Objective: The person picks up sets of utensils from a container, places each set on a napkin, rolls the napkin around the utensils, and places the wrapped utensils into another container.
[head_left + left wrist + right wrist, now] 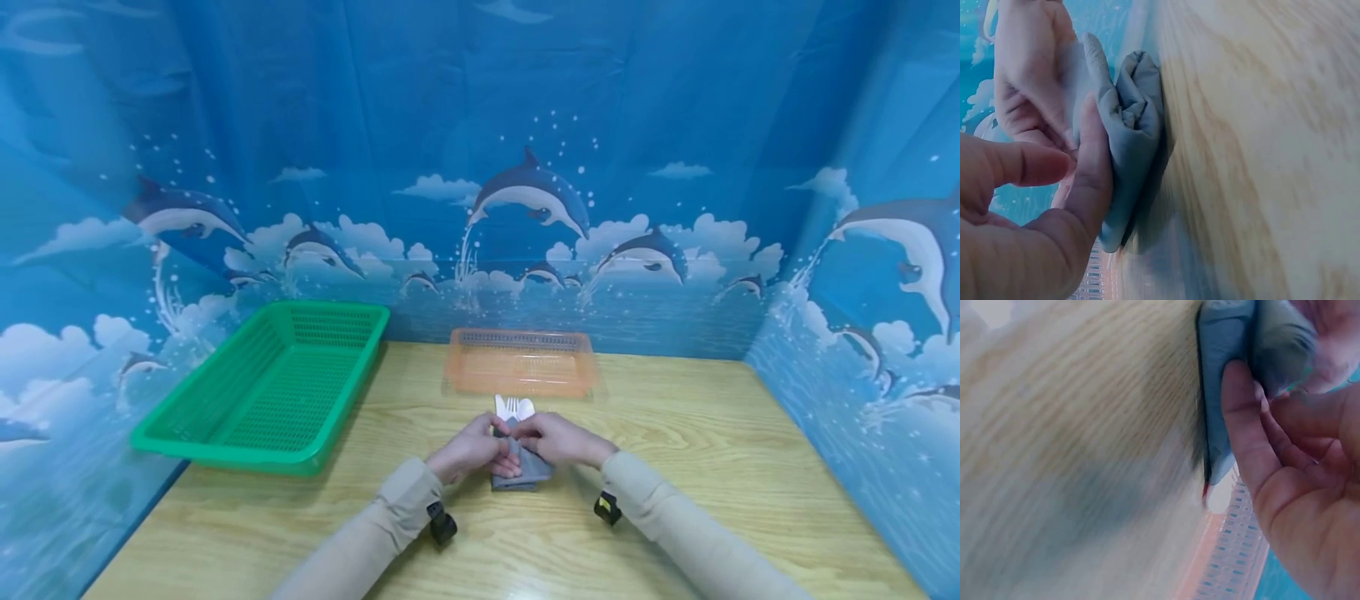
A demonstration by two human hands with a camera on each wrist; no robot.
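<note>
A folded grey cloth napkin (528, 473) lies on the table in front of me. From its far end stick out the white tips of a knife (500, 405), a fork (513, 407) and a spoon (526, 408), side by side. My left hand (472, 448) grips the napkin from the left, index finger along its side in the left wrist view. From the right, my right hand (566, 439) pinches the cloth near the middle, fingertips close to those of the left. In the right wrist view one white rounded tip (1219, 497) shows past the cloth (1216, 406).
An orange plastic basket (522, 385) stands just beyond the cutlery. To the left is a larger green basket (315, 454). The wood-grain table (675, 433) is bounded by blue dolphin-print sheeting (420, 108) behind and at both sides.
</note>
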